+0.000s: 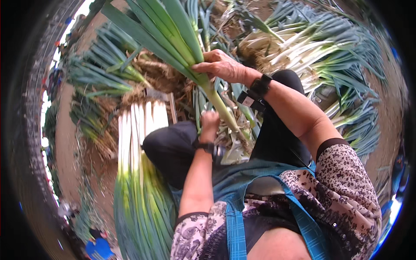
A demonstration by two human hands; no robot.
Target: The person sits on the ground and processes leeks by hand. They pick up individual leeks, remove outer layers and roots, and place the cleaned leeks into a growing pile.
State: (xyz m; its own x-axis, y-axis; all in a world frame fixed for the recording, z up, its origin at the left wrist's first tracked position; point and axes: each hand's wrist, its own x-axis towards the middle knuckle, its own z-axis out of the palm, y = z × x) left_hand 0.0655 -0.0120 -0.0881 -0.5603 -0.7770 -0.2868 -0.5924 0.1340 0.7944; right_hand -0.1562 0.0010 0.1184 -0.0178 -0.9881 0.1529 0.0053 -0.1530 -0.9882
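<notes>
A large leek [216,99] slants across the middle, its green leaves fanning towards the top left and its root end low, between my knees. My right hand [224,66] grips it where the leaves spread from the pale stalk. Below and left of that stalk, my left hand [209,123] is curled, its fingers mostly hidden. A narrow green leaf strip runs beside it; whether the hand holds the strip I cannot tell. Peeled leaf scraps [234,151] lie under the leek's root end.
Cleaned white-stalked leeks [139,136] lie side by side at my left knee. Untrimmed leeks [100,65] are heaped at the upper left. A bigger pile of leeks [305,48] spreads at the upper right. A thin wooden piece [172,107] stands near my left knee.
</notes>
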